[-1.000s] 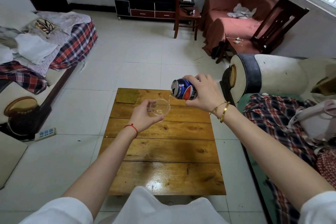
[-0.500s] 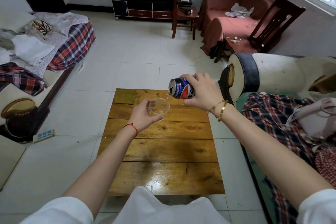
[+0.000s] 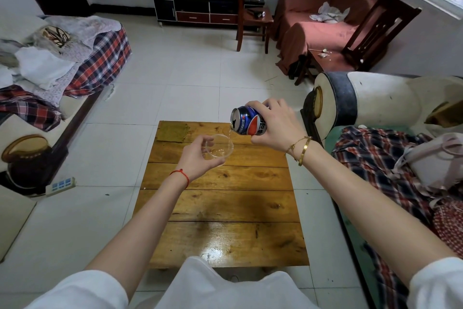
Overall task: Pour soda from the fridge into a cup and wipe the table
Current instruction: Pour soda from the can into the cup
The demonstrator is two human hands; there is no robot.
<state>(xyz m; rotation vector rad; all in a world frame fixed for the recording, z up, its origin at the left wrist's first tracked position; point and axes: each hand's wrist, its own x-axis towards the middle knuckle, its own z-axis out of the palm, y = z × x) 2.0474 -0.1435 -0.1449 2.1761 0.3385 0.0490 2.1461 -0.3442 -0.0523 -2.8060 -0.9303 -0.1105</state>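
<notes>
While the right hand [image 3: 275, 125] grips a blue soda can [image 3: 248, 120] tipped on its side, fingers curled over the top and thumb underneath, a thin stream runs from the can mouth into a clear cup [image 3: 219, 148]. Left hand [image 3: 198, 158] holds the cup from its left side, fingers wrapped round it, raised above the wooden table [image 3: 220, 208]. Little liquid shows in the cup bottom. Can mouth sits just above the cup's right rim. Green cloth [image 3: 172, 130] lies flat on the table's far left corner, apart from both hands. Red string on left wrist, gold bracelets on right. Plaid blankets cover sofas on both sides; white tile floor around.
</notes>
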